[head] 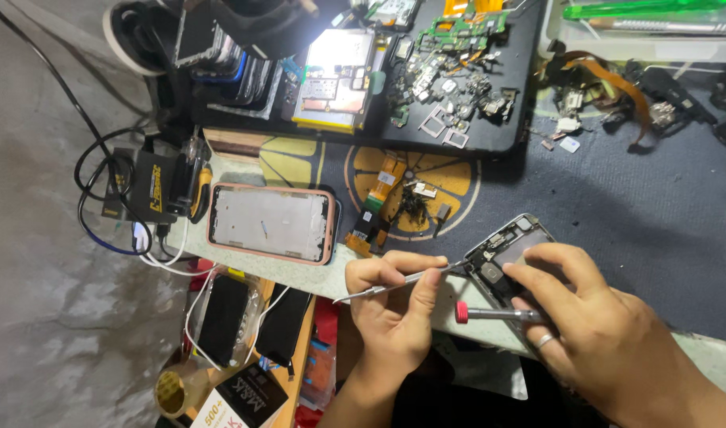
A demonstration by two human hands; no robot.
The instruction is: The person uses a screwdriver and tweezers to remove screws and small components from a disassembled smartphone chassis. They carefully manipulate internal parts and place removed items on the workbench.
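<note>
I see the opened phone (509,255) lying tilted on the blue-grey mat (640,214), near the mat's front edge, its back off and small metal parts showing inside. I will place everything else from this phone.

My left hand (394,305) sits just left of the phone. Its fingers are curled closed around thin metal tweezers (398,282), pinched between thumb and forefinger; the tweezer tips reach the phone's left edge, though I cannot tell whether they touch a part there.

My right hand (593,317) covers the phone's near right side, fingers bent and resting on it, a ring on one finger. A small screwdriver (494,315) with a red cap lies across just below the phone, its shaft running under those fingers; I take it as gripped, but the grip itself is hidden.

Left of the phone, well apart, a phone frame in a pink case (271,223) lies flat. Between that and the phone, on a yellow round print of the mat, lie an orange flex cable (376,198) and a little heap of dark scraps (410,202).

Beyond the phone, a black tray (450,79) holds loose boards and metal brackets, with a bare phone body (335,78) beside it. Up and to the right of the phone lies a brown ribbon cable (616,83) among scattered bits.

Far left of the phone sits a black charger block (153,186) with tangled cables.
</note>
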